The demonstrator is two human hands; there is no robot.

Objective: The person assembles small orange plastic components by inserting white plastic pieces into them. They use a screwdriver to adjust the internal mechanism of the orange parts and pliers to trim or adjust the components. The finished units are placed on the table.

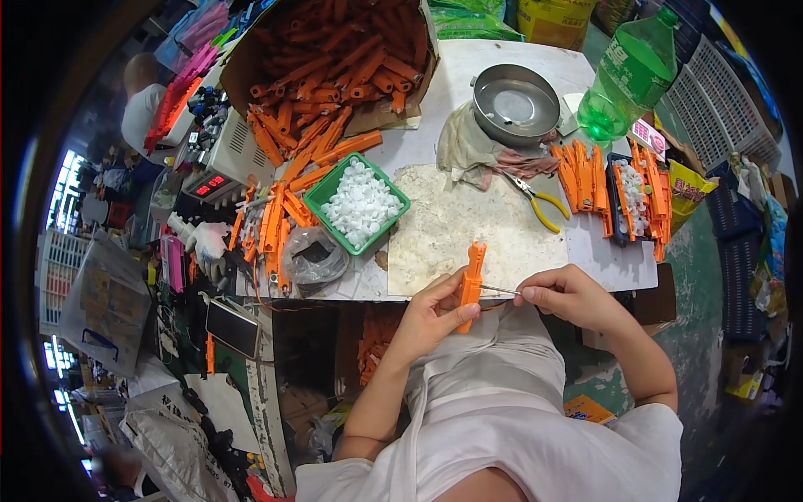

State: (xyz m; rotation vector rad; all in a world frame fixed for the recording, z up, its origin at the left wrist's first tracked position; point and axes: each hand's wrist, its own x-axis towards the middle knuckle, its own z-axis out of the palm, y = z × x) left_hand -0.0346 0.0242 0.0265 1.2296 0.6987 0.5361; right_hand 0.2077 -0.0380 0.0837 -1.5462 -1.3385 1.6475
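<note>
At the table's near edge, above my lap, my left hand [431, 320] is closed round an upright long orange plastic part [472, 289]. My right hand [569, 294] pinches a thin metal rod-like tool [500, 289], its far end against the side of the orange part. Whether the tool is a pair of tweezers I cannot make out. Left of the work spot stands a green plastic basket [312, 201] filled with small white plastic pieces [361, 203]. Pliers with yellow handles [539, 203] lie beyond my right hand.
A large box of orange parts [343, 58] spills over at the back left. A metal bowl [516, 100] sits on a rag [464, 151]. More orange parts [581, 177] lie at right, beside a dark tray of white pieces [631, 201]. A green bottle [627, 75] stands behind them.
</note>
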